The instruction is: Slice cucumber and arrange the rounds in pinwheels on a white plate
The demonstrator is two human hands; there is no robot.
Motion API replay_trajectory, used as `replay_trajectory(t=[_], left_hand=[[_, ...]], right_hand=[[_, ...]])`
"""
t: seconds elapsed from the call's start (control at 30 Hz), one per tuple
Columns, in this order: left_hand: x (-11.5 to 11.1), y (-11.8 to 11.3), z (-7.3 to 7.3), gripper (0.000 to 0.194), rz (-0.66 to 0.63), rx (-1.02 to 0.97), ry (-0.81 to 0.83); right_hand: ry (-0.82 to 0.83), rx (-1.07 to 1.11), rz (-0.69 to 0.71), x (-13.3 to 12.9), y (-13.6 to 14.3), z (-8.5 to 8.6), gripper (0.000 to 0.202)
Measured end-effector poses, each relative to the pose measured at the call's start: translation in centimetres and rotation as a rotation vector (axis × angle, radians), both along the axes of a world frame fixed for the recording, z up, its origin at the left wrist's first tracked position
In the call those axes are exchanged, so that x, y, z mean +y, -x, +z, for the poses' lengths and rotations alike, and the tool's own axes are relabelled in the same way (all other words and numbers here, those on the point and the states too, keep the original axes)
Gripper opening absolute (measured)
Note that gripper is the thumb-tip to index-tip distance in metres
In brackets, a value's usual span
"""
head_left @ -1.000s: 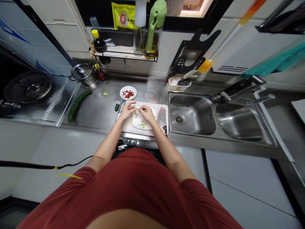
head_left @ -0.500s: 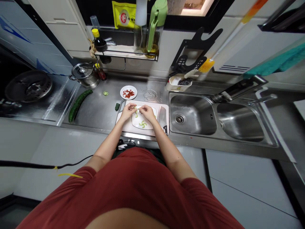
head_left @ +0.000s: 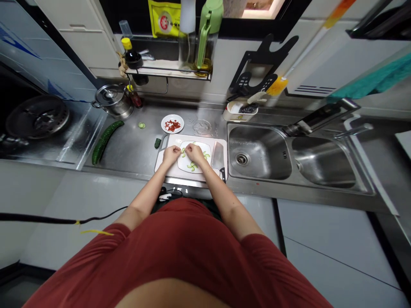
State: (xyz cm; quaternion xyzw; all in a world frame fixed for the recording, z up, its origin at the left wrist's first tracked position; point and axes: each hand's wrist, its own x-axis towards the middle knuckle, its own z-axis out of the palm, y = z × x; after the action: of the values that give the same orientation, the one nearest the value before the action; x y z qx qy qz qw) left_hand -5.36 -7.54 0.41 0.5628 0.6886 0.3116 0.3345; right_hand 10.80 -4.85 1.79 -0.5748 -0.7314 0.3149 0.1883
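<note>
A white squarish plate (head_left: 184,166) lies on a light cutting board (head_left: 173,173). Thin cucumber slices (head_left: 192,166) are set out on the plate in pinwheel shapes. My left hand (head_left: 171,155) is at the plate's left edge, its fingertips pinched together. Over the upper left part of the plate is my right hand (head_left: 194,154), its thumb and fingers closed near a small group of slices. Whatever either pinch holds is too small to make out. A cleaver (head_left: 218,155) with a black handle lies along the board's right side.
A small plate of red pieces (head_left: 172,124) stands behind the board. A cucumber stub (head_left: 157,143), loose slices (head_left: 141,125) and a long cucumber (head_left: 105,141) lie leftward. A lidded steel pot (head_left: 113,101) is back left. The double sink (head_left: 260,152) is on the right.
My hands have moved slightly apart and down toward me. The left hand has drawn back to the plate's left edge, showing more slices at the plate's top and right.
</note>
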Motion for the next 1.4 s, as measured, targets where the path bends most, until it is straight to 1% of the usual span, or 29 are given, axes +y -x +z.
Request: replay_trajectory(t=[0.23, 0.6, 0.8, 0.93, 1.13, 1.2, 1.4], left_hand=[[-0.1, -0.2, 0.1, 0.016, 0.000, 0.142, -0.004], [-0.4, -0.6, 0.4, 0.017, -0.038, 0.298, -0.019], [-1.3, -1.0, 0.6, 0.019, -0.067, 0.409, -0.122], [-1.7, -1.3, 0.5, 0.018, -0.102, 0.434, -0.140], [-1.5, -1.1, 0.1, 0.017, -0.119, 0.441, -0.139], [-1.6, -1.0, 0.0, 0.019, -0.142, 0.443, -0.162], [-2.4, -0.9, -0.1, 0.028, -0.308, 0.473, -0.227]], right_hand=[[0.026, -0.098, -0.032, 0.0, 0.8, -0.9, 0.018], [0.024, -0.177, -0.028, 0.0, 0.9, -1.3, 0.019], [0.033, -0.210, -0.031, -0.2, 1.0, -1.1, 0.020], [0.031, -0.224, -0.037, -0.2, 1.1, -1.1, 0.020], [0.026, -0.224, -0.042, -0.1, 1.2, -1.4, 0.018], [0.022, -0.221, -0.044, -0.1, 1.2, -1.6, 0.018], [0.021, -0.205, -0.042, 0.0, 1.2, -1.8, 0.018]])
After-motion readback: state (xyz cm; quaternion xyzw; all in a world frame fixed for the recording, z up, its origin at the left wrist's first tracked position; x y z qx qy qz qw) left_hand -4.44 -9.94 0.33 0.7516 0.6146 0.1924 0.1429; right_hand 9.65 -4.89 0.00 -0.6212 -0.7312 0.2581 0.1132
